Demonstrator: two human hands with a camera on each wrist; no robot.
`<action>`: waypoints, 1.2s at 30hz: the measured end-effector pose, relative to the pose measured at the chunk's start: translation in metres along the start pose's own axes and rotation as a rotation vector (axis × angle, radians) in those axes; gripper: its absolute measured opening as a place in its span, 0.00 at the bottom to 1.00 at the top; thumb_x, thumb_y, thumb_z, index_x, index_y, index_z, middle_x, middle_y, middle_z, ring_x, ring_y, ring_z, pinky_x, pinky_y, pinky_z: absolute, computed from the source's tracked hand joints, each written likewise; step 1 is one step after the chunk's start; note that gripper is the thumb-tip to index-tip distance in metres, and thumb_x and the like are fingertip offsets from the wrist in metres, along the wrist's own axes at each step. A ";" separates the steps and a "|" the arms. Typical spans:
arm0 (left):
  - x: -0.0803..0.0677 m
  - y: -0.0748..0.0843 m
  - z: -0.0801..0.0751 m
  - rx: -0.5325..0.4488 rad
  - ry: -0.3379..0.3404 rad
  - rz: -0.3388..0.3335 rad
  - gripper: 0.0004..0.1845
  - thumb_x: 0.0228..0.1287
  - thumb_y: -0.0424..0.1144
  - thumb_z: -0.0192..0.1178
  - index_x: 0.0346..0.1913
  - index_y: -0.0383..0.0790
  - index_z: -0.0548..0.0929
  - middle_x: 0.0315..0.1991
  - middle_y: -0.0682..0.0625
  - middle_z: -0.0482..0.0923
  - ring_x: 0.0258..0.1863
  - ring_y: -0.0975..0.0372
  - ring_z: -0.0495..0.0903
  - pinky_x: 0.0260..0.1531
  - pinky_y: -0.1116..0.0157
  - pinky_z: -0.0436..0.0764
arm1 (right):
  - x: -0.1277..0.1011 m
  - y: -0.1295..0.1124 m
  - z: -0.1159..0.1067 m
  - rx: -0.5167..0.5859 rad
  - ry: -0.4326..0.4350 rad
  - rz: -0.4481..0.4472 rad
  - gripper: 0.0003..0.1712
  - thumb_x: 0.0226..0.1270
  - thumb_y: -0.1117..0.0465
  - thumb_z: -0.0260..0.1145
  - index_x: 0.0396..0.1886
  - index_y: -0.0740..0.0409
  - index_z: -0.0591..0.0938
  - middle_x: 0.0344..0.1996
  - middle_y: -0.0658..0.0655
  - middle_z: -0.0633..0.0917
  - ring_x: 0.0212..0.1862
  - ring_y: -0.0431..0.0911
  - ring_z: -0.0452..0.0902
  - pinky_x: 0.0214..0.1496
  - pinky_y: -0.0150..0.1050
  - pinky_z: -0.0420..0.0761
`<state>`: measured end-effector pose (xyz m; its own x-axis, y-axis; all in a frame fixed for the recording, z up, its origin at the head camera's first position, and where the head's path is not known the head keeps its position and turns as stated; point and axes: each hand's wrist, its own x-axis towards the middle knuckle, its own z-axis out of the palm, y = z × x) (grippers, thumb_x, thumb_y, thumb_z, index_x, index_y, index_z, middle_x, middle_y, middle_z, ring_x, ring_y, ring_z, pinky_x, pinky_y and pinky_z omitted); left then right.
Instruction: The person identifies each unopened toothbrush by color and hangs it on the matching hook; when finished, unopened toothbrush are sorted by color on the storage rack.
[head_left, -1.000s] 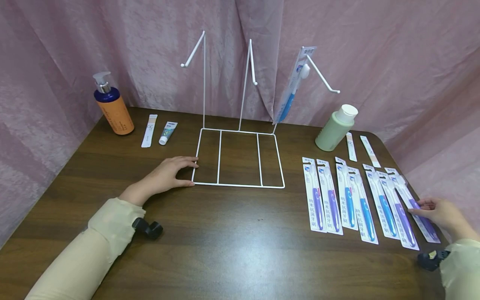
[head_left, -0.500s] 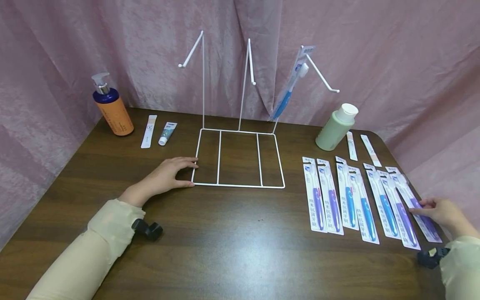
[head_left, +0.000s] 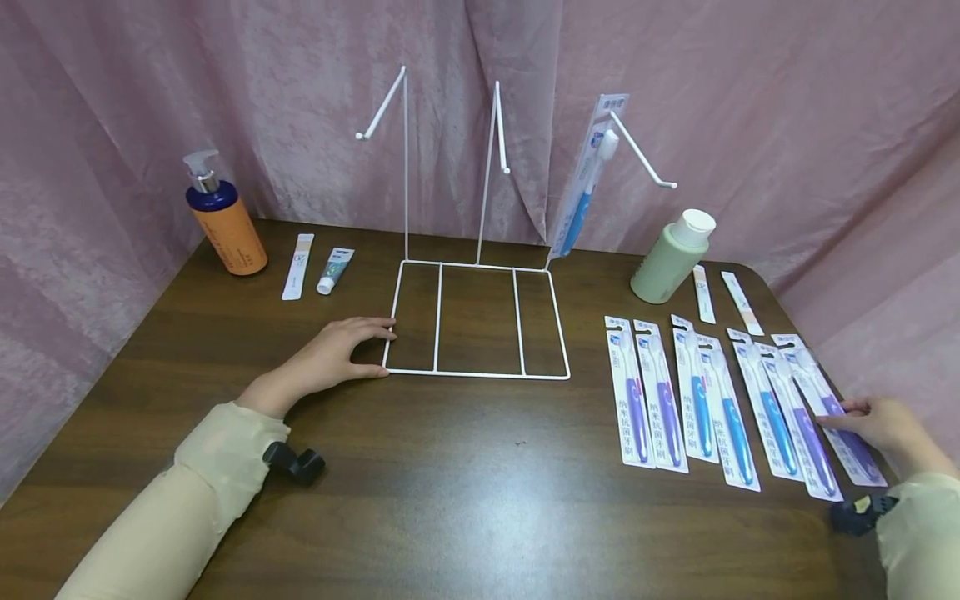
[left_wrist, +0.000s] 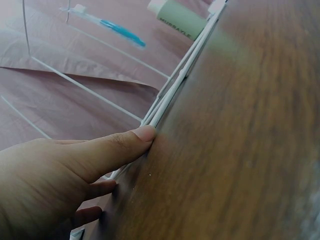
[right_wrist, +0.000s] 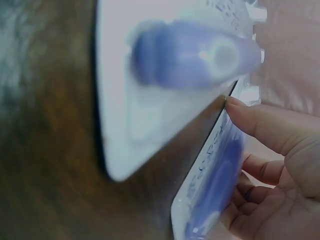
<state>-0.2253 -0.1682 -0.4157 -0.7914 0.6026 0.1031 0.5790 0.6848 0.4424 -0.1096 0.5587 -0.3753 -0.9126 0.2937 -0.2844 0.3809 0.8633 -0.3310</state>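
Note:
In the head view, my left hand [head_left: 330, 354] lies at the left side of a white wire display rack [head_left: 480, 374]. Its thumb touches the front left corner and its fingertips reach the left bar; the left wrist view shows the thumb [left_wrist: 110, 155] straight against the wire. At the far right, my right hand [head_left: 888, 429] pinches a packaged purple toothbrush [head_left: 828, 400] lying on the table, thumb on one edge and fingers on the other. A packaged blue toothbrush [head_left: 588, 179] hangs from the rack's right hook [head_left: 641, 150]. The left hook [head_left: 384, 102] and middle hook [head_left: 502, 129] carry nothing.
Several packaged toothbrushes [head_left: 660, 396] lie side by side left of my right hand. Behind them stands a green bottle [head_left: 670, 262], beside two slim sachets [head_left: 741, 302]. An orange pump bottle [head_left: 228, 229], another sachet [head_left: 297, 267] and a small toothpaste tube [head_left: 334, 271] are back left.
The toothbrush hanging on the right hook swung left, then back. Both hands stay nearly in place.

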 end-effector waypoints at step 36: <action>-0.001 -0.001 0.002 -0.005 0.006 0.004 0.28 0.56 0.45 0.69 0.59 0.38 0.78 0.68 0.41 0.68 0.68 0.45 0.65 0.66 0.40 0.61 | -0.024 -0.017 -0.003 0.273 0.291 -0.062 0.32 0.65 0.53 0.66 0.52 0.77 0.68 0.20 0.24 0.69 0.22 0.26 0.71 0.22 0.28 0.76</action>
<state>-0.2251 -0.1688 -0.4177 -0.7901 0.6031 0.1099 0.5814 0.6803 0.4463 -0.0949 0.5385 -0.3601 -0.9240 0.3824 -0.0028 0.3136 0.7535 -0.5778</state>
